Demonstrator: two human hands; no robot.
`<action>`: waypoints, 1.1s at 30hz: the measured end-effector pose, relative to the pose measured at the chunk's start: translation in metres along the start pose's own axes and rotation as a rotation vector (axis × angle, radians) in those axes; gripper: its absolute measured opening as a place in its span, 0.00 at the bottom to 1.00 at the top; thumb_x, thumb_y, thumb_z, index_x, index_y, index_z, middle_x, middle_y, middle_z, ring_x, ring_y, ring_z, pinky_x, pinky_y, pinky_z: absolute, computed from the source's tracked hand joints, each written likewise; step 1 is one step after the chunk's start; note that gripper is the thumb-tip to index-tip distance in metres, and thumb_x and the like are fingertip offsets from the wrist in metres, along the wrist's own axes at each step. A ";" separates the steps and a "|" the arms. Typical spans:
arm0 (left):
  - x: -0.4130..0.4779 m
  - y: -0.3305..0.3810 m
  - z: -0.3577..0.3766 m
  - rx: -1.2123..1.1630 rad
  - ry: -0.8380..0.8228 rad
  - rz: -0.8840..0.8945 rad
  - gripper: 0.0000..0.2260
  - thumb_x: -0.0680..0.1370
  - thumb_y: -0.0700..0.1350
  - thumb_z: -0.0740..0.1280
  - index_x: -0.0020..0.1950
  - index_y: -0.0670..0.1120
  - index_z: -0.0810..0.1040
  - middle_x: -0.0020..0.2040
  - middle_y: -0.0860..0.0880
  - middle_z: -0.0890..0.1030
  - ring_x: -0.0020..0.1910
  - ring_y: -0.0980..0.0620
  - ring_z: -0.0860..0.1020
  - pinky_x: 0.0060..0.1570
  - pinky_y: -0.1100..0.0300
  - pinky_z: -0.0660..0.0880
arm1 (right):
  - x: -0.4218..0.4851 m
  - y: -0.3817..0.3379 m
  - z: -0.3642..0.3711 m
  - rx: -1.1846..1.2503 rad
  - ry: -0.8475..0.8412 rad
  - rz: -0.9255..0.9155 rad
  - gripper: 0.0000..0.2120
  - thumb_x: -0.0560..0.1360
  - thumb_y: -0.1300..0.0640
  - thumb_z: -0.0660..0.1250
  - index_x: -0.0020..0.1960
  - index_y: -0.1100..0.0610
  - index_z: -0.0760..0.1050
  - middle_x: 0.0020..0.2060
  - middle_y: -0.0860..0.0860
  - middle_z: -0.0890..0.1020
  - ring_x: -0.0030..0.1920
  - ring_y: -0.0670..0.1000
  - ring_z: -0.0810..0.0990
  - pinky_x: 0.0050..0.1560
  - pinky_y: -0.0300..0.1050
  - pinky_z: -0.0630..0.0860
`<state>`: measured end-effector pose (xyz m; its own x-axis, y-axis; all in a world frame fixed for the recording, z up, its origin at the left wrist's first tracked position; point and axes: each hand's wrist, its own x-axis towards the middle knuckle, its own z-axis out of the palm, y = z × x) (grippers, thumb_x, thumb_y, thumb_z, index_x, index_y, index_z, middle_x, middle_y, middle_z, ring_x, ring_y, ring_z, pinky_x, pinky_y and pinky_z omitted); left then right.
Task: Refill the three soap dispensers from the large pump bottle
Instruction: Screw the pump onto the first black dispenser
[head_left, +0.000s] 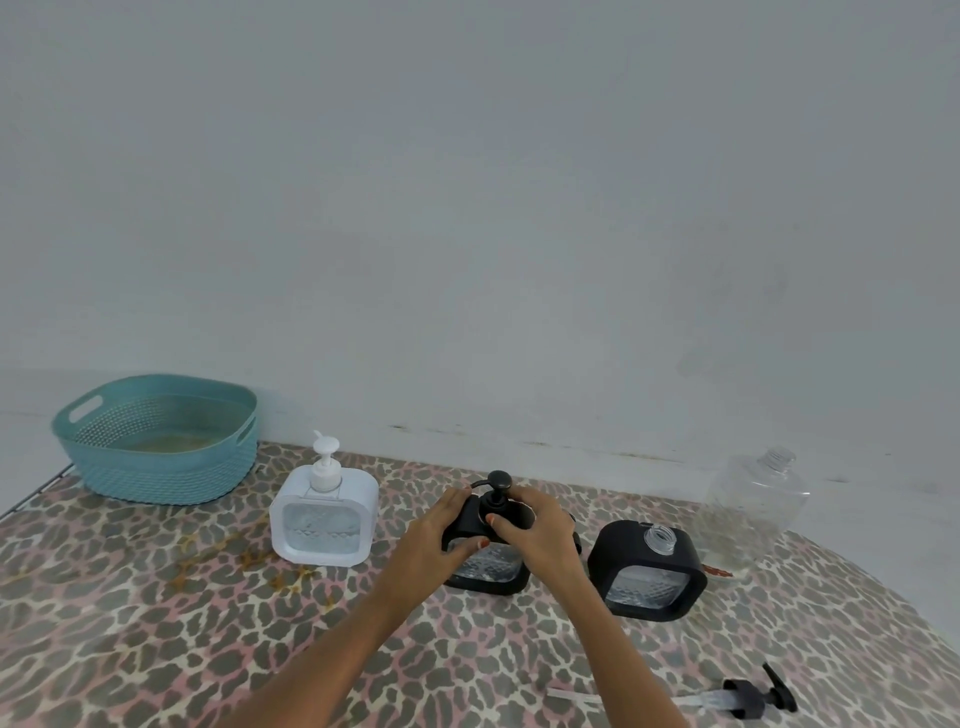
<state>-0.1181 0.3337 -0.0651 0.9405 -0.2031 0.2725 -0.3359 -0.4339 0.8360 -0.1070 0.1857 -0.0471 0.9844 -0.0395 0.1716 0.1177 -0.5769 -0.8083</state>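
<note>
black dispenser (488, 571) gripped between left hand (436, 535), right hand (540, 525)

This looks like a home rather than a workplace. A leopard-print cloth (156, 623) is spread up to a bare white wall (467, 208) with grime along its foot. A teal plastic basket (166, 480) and soap dispensers (323, 522) stand on the cloth.

The middle black dispenser (485, 567) stands upright, pump on, gripped between the left hand (441, 535) and right hand (535, 525). The white dispenser (322, 514), pump on, stands left of the left hand. The open black dispenser (649, 571) stands just right of the right hand, with the clear capless pump bottle (753, 499) beyond it.
</note>
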 end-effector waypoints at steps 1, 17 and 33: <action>0.001 -0.001 0.000 0.003 -0.001 0.002 0.26 0.75 0.41 0.67 0.70 0.48 0.62 0.58 0.64 0.64 0.59 0.65 0.64 0.48 0.86 0.59 | 0.000 0.000 0.002 -0.011 0.028 0.008 0.13 0.69 0.51 0.71 0.53 0.52 0.79 0.46 0.49 0.83 0.51 0.50 0.79 0.62 0.56 0.68; 0.005 -0.010 0.004 0.061 -0.013 -0.009 0.27 0.75 0.43 0.68 0.71 0.44 0.61 0.64 0.57 0.63 0.64 0.62 0.61 0.57 0.83 0.56 | 0.005 -0.004 -0.008 -0.116 -0.098 -0.025 0.14 0.72 0.53 0.68 0.57 0.53 0.77 0.52 0.49 0.80 0.56 0.51 0.76 0.64 0.56 0.65; 0.004 -0.012 0.004 0.051 -0.020 -0.033 0.27 0.75 0.43 0.67 0.71 0.45 0.61 0.65 0.57 0.63 0.64 0.62 0.63 0.58 0.80 0.58 | 0.003 -0.008 -0.006 -0.176 -0.103 -0.004 0.17 0.70 0.48 0.69 0.56 0.53 0.77 0.46 0.46 0.74 0.53 0.52 0.75 0.61 0.55 0.67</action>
<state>-0.1101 0.3346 -0.0763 0.9501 -0.2048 0.2354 -0.3074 -0.4848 0.8188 -0.1055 0.1853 -0.0366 0.9932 0.0420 0.1088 0.1063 -0.7107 -0.6954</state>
